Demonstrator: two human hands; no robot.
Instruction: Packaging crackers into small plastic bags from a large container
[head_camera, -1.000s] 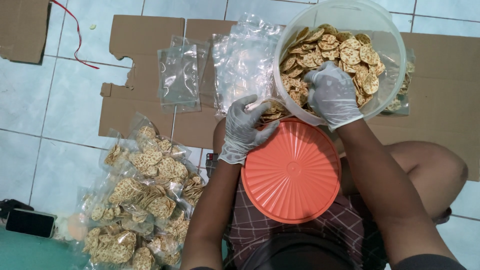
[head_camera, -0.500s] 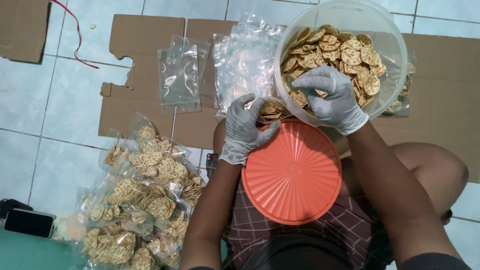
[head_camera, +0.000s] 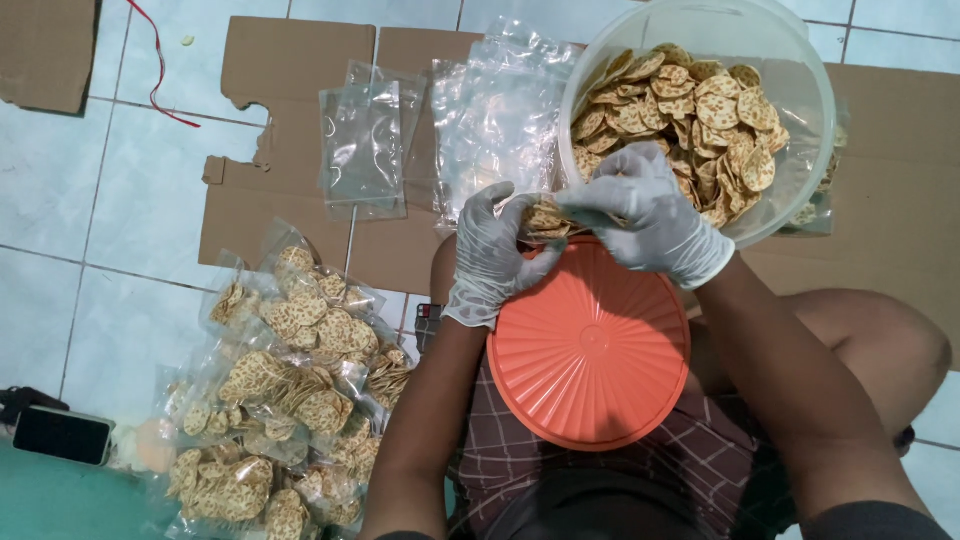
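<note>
Two gloved hands now meet over the front edge of the big clear tub (head_camera: 800, 120), where a second ago the right hand (head_camera: 650, 215) was still down among the round crackers (head_camera: 700, 110) heaped inside it. That hand has come out of the tub and swung toward the person's lap, and it looks as if it is bringing crackers across to the small stack (head_camera: 542, 218) that the left hand (head_camera: 495, 250) holds.

Beneath the hands the orange ribbed lid (head_camera: 590, 350) lies flat on the person's lap, unmoved. To the person's left, filled clear packets (head_camera: 290, 390) lie piled on the tile floor (head_camera: 120, 200), and flat empty bags (head_camera: 365, 145) rest on the cardboard sheets (head_camera: 290, 80) ahead, with a looser heap of bags (head_camera: 495, 120) just beside the tub.

The left hand's fingers curl closed around the cracker stack, which sits between the two hands, just above the lid's far rim and touching the tub wall or very near it. The right hand's fingers bend down over the top of the same stack, pinching at it; whether they hold separate crackers I cannot tell. The stack seems to be growing toward one packet's worth.
</note>
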